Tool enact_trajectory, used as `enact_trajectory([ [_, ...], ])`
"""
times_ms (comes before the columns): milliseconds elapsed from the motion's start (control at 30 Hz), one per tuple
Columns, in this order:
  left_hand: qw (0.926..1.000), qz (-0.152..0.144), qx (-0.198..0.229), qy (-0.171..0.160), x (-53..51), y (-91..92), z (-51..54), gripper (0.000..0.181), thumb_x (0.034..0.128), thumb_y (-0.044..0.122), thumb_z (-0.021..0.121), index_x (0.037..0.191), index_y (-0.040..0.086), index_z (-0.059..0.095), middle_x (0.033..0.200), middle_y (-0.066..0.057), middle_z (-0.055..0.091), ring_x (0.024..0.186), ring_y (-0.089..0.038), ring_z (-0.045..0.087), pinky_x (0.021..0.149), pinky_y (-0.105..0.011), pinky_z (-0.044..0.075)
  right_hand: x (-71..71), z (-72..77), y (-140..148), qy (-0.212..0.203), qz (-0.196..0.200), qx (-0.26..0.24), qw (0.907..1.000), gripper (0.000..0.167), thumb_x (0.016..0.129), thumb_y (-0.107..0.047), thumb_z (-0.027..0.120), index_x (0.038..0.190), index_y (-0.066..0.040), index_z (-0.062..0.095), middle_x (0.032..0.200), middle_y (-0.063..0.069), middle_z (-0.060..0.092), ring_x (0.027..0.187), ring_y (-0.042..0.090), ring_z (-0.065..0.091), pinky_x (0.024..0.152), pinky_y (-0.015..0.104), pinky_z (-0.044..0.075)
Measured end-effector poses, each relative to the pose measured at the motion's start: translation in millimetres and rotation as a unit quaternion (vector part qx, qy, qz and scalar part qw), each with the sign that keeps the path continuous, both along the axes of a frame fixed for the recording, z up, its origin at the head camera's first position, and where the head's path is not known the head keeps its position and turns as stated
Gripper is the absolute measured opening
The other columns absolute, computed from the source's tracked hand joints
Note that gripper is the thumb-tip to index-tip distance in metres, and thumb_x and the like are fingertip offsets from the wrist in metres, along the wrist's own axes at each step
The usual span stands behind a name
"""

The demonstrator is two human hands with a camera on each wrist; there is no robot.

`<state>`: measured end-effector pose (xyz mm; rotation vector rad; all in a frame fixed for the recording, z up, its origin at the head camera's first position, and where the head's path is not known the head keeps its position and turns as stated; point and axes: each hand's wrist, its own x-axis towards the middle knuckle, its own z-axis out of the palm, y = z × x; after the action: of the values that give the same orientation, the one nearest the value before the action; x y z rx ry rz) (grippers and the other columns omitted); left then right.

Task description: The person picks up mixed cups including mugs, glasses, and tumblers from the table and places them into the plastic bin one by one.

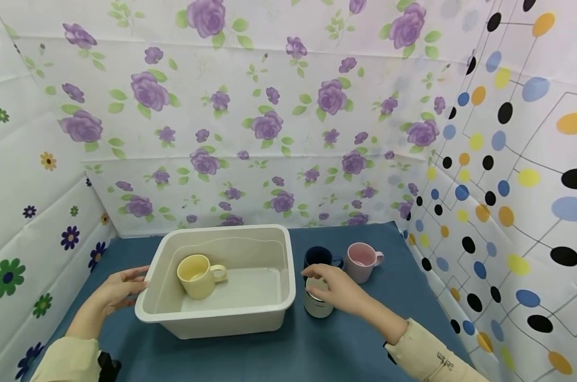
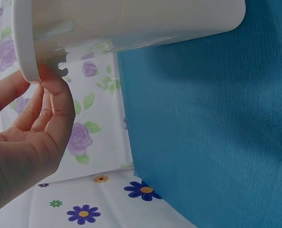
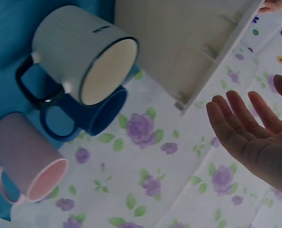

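A white plastic bin [image 1: 226, 321] stands on the cloth in the head view, with a yellow mug [image 1: 200, 284] inside at its left. My left hand [image 1: 116, 291] is at the bin's left side. In the left wrist view its thumb and index finger pinch the rim [image 2: 25, 42]. My right hand [image 1: 341, 286] hovers over a white mug [image 1: 318, 306] to the right of the bin. Its fingers are loosely bent and hold nothing; the right wrist view shows them apart from the mug. This mug has a dark rim and dark handle [image 3: 25, 83].
Behind the white mug stands a dark blue mug [image 1: 317, 254], and right of that a pink mug [image 1: 359, 268]. Blue cloth [image 1: 365, 339] covers the table. Flowered sheets [image 1: 250, 185] hang at the back and left, a dotted sheet [image 1: 489, 239] at the right.
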<state>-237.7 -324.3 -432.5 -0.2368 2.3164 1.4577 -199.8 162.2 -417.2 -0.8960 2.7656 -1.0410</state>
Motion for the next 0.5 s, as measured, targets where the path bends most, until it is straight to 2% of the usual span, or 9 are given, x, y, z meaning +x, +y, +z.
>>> enact_trajectory([
  [167,1.0000,-0.003,-0.004,-0.001,-2.1,-0.3,1.9,0.067,0.0928,0.015,0.059,0.145,-0.006,0.024,0.136,-0.034,0.038,0.089,-0.005,0.057,0.082,-0.040,0.055,-7.7,-17.7,8,-0.002,-0.055,0.011,0.9984,0.028,0.089,-0.016,0.063,0.115,-0.005,0.061,0.114,0.015,0.064,0.102,0.033,0.060,0.084,0.045,0.052],
  [300,1.0000,-0.003,-0.002,-0.002,-2.9,0.3,1.7,0.067,0.0927,0.016,0.059,0.145,-0.007,0.023,0.137,-0.035,0.035,0.088,-0.005,0.057,0.084,-0.042,0.055,-14.8,-28.6,12,-0.008,-0.113,0.014,0.9935,0.029,0.087,-0.017,0.066,0.112,-0.003,0.062,0.110,0.018,0.065,0.101,0.035,0.061,0.083,0.046,0.052],
  [433,1.0000,0.000,-0.002,-0.003,-1.6,-1.1,1.7,0.067,0.0923,0.016,0.060,0.145,-0.007,0.024,0.130,-0.032,0.045,0.087,-0.004,0.057,0.084,-0.043,0.055,-21.5,-38.3,12,-0.016,-0.158,0.024,0.9870,0.035,0.086,-0.019,0.068,0.114,0.000,0.061,0.112,0.020,0.064,0.103,0.035,0.060,0.084,0.049,0.051],
  [500,1.0000,0.001,0.000,-0.003,-0.7,-2.2,1.9,0.067,0.0923,0.015,0.060,0.144,-0.007,0.024,0.123,-0.026,0.053,0.087,-0.004,0.057,0.083,-0.042,0.055,-25.0,-43.3,11,-0.016,-0.177,0.034,0.9835,0.038,0.085,-0.021,0.068,0.115,0.000,0.060,0.113,0.020,0.062,0.101,0.034,0.060,0.083,0.048,0.051],
])
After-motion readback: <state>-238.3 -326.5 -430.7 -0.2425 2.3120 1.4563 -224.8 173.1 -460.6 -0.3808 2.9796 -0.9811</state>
